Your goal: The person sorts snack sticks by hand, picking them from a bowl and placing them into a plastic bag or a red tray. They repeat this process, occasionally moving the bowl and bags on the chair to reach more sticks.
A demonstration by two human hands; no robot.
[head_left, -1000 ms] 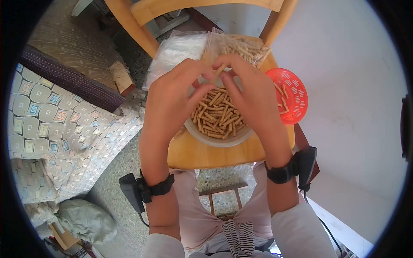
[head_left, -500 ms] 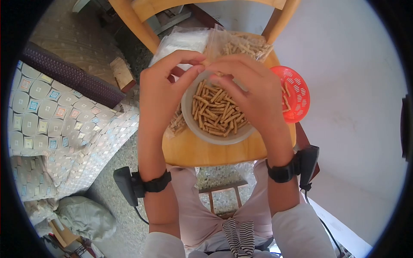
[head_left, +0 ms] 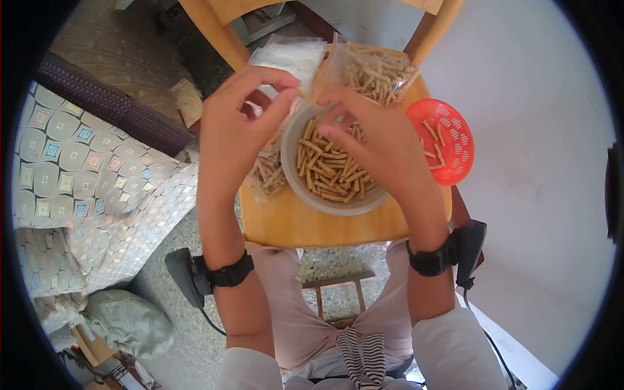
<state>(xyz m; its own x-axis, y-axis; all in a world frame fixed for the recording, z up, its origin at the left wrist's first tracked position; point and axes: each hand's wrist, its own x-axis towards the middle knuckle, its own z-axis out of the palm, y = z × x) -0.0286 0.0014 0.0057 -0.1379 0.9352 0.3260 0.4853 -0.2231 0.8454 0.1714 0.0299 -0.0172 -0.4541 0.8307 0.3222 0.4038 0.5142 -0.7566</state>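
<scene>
My left hand [head_left: 244,117] is raised over the back left of a bowl, its thumb and index finger pinching a thin tan stick [head_left: 307,97]. The stick's far end points to my right hand [head_left: 383,133], whose index fingertip is close by it. The other fingers of that hand curl toward the thumb over the bowl; I cannot tell what they hold. Beneath, the pale grey bowl [head_left: 294,175] is heaped with short brown root-like sticks [head_left: 331,168], partly hidden by my right hand.
The bowl stands on a wooden chair seat [head_left: 312,229]. Behind it lie clear empty-looking bags [head_left: 289,55] and a filled bag of sticks [head_left: 377,75]. Another filled bag [head_left: 266,170] is at left. A red basket [head_left: 458,146] with several sticks sits at right, near the wall [head_left: 533,130].
My hands have drawn slightly apart, the left moving left, and the thin stick now shows between them. The view has shifted a little, uncovering more of the bags and the red basket.
</scene>
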